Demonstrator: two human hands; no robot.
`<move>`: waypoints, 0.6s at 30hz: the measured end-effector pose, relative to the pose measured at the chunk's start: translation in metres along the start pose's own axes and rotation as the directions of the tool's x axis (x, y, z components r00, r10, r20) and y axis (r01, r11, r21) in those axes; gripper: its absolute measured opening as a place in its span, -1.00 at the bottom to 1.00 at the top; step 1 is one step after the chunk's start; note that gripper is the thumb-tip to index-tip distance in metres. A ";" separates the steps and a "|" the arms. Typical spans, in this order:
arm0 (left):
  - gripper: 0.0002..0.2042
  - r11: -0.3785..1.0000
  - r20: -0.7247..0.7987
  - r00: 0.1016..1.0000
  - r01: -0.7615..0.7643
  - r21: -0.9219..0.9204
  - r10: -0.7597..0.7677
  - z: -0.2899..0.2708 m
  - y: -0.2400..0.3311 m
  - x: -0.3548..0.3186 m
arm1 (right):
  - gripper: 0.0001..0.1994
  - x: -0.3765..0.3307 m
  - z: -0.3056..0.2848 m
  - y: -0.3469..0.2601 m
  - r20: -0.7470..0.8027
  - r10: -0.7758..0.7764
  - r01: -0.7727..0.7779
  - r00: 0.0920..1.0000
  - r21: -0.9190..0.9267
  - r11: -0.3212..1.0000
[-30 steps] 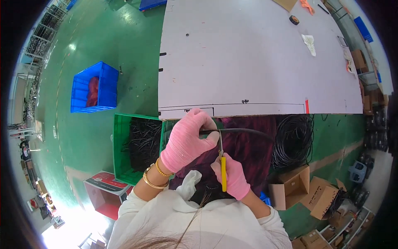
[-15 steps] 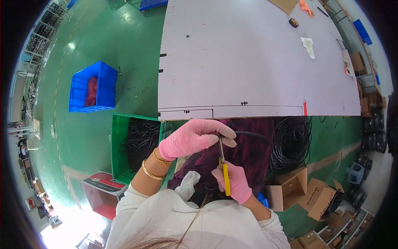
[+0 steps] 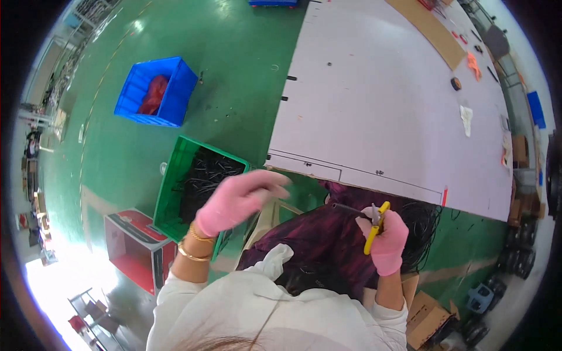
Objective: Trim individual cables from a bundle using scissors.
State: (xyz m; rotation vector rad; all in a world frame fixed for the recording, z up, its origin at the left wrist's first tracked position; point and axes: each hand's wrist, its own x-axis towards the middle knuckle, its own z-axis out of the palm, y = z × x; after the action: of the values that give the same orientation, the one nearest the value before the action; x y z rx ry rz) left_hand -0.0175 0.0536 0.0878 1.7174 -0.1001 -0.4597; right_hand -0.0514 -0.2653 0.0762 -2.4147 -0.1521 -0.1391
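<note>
My right hand, in a pink glove, is closed around yellow-handled cutters. A thin black tube reaches leftward from the fingertips of that hand, its cut end in the air above my lap. To the left, my gloved left hand hovers over the near right edge of a green crate. Its fingers are stretched out, slightly blurred, and I see nothing in them. Inside the crate lie many short black tube pieces. Dark purple cloth covers my lap.
A white table with drawn measuring lines and a red mark stands ahead. Coiled black tubing hangs at the right, near cardboard boxes. A blue crate and a red-and-grey carton are on the left.
My left hand has let go of the black tube and moved left toward the green crate. My right hand has moved right and up with the cutters. The view has turned.
</note>
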 end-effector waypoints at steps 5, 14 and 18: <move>-0.73 0.640 -0.339 0.907 0.108 0.761 0.251 -0.039 -0.061 -0.032 | -0.57 0.048 0.004 -0.033 0.102 -0.163 0.173 0.981 -0.098 0.980; -0.80 0.472 -0.098 0.638 -0.449 0.759 0.764 0.056 -0.030 0.024 | -0.75 0.101 0.053 -0.060 0.412 -0.064 0.097 0.909 -0.058 0.994; -0.80 0.497 -0.102 0.659 -0.446 0.745 0.745 0.061 -0.050 0.044 | -0.78 0.110 0.058 -0.066 0.459 -0.063 0.124 0.886 -0.103 0.987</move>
State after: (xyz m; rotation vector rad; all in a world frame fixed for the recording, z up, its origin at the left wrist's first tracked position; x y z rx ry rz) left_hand -0.0080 -0.0066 0.0215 2.2849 -0.6269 0.5943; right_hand 0.0507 -0.1693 0.0911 -2.5320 -0.4879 0.3917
